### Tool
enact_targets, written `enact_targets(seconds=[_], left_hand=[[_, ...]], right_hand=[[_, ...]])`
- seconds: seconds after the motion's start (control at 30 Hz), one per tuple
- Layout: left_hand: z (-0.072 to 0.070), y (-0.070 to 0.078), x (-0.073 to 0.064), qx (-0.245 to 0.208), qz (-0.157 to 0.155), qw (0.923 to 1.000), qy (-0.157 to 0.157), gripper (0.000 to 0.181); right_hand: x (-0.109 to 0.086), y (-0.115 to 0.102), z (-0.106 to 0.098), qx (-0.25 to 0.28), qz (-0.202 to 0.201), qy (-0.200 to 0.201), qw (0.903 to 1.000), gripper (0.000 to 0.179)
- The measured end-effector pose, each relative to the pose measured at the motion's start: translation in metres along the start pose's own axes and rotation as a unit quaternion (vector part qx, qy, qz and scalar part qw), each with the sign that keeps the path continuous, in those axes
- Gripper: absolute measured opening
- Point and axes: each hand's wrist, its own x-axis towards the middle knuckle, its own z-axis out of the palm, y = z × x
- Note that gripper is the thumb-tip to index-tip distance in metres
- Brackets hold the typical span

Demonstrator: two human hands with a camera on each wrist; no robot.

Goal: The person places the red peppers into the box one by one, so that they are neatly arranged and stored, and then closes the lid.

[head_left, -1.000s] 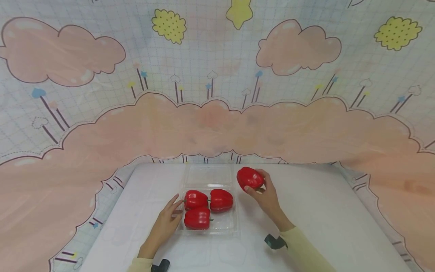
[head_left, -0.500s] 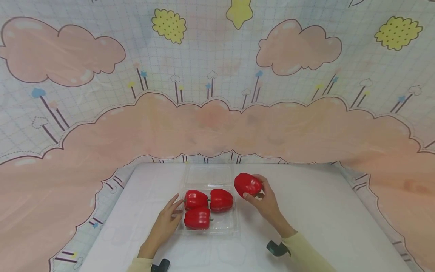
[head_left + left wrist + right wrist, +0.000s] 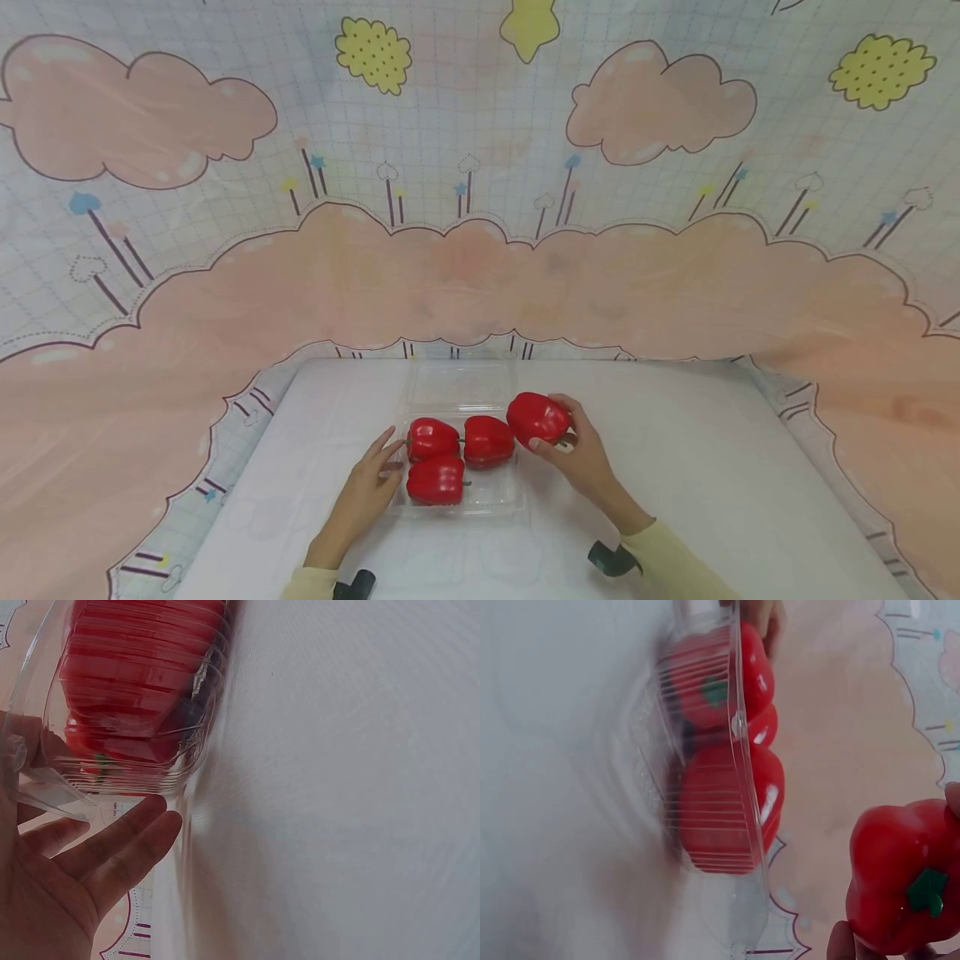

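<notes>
My right hand [image 3: 591, 462] grips a red bell pepper [image 3: 537, 418], its thumb on the near side. In the right wrist view this pepper [image 3: 885, 859] shows its green stem, away from the box wall. A clear plastic clamshell box [image 3: 495, 498] lies with its lid [image 3: 461, 386] folded back. Inside sit three more red bell peppers: one at back left [image 3: 432, 439], one at back right [image 3: 489, 442], one at front left [image 3: 437, 481]. My left hand [image 3: 367, 485] is at the box's left side, fingers mostly straight, fingertips at the ribbed wall [image 3: 135, 780].
The box stands on a white tabletop [image 3: 690, 467]. Behind it hangs a cloth backdrop [image 3: 480, 283] printed with clouds. Dark wrist-worn pieces show by the left sleeve [image 3: 307, 585] and the right sleeve [image 3: 675, 554].
My right hand has brought its bell pepper left and nearer to me, up to the box's right edge. The left hand and the three peppers in the box stay put.
</notes>
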Motion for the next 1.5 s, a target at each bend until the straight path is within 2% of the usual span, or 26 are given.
enact_targets(seconds=[0.23, 0.57, 0.87, 1.0, 1.13, 1.33, 1.5], left_hand=[[0.001, 0.000, -0.001, 0.003, 0.013, 0.9998, 0.012, 0.050], [0.000, 0.000, -0.001, -0.002, -0.003, 1.0000, 0.001, 0.050], [0.001, -0.002, 0.000, -0.005, 0.015, 0.9998, 0.009, 0.049], [0.000, -0.001, 0.000, -0.009, 0.000, 1.0000, 0.001, 0.049], [-0.001, 0.000, 0.000, -0.010, 0.002, 0.9999, 0.002, 0.050], [0.000, -0.001, 0.000, -0.009, 0.008, 0.9999, 0.006, 0.050], [0.000, 0.000, -0.001, -0.012, 0.001, 0.9999, 0.001, 0.050]], right_hand=[[-0.006, -0.003, 0.004, 0.001, -0.008, -0.020, 0.9998, 0.077], [-0.009, -0.002, 0.009, -0.017, -0.002, -0.053, 0.9985, 0.078], [-0.010, -0.004, 0.011, -0.039, -0.013, -0.094, 0.9948, 0.075], [-0.010, -0.004, 0.011, -0.042, -0.016, -0.110, 0.9929, 0.076], [-0.009, -0.005, 0.012, -0.041, -0.017, -0.122, 0.9916, 0.074], [-0.007, -0.005, 0.014, -0.063, -0.013, -0.137, 0.9885, 0.068], [-0.005, -0.005, 0.016, -0.087, -0.011, -0.145, 0.9855, 0.067]])
